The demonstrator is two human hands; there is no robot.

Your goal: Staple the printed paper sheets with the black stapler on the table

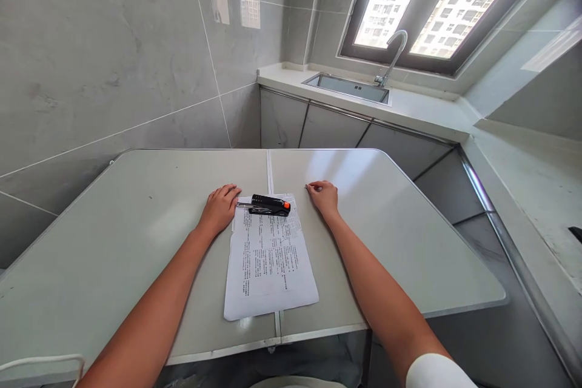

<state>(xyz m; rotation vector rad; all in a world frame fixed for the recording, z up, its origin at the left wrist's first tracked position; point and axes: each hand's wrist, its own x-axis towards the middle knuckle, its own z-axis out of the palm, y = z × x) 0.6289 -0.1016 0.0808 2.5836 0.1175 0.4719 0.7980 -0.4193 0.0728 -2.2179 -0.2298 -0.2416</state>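
Observation:
A black stapler (269, 205) with an orange-red end lies across the top of a stack of printed paper sheets (273, 273). From its left end a thin silver metal part sticks out over the paper. My left hand (220, 210) rests on the table just left of the stapler, fingers stretched out, its fingertips close to that metal part; whether they touch it I cannot tell. Right of the paper, my right hand (324, 196) is closed in a pinch above the table. A tiny dark bit shows at its fingertips, too small to name.
The pale folding table (386, 254) has a seam down its middle. Behind it runs a white counter (422, 110) with a sink (350, 87) and a faucet (394, 56) under a window. A white cable (40, 361) lies at the lower left. Grey tiled wall stands left.

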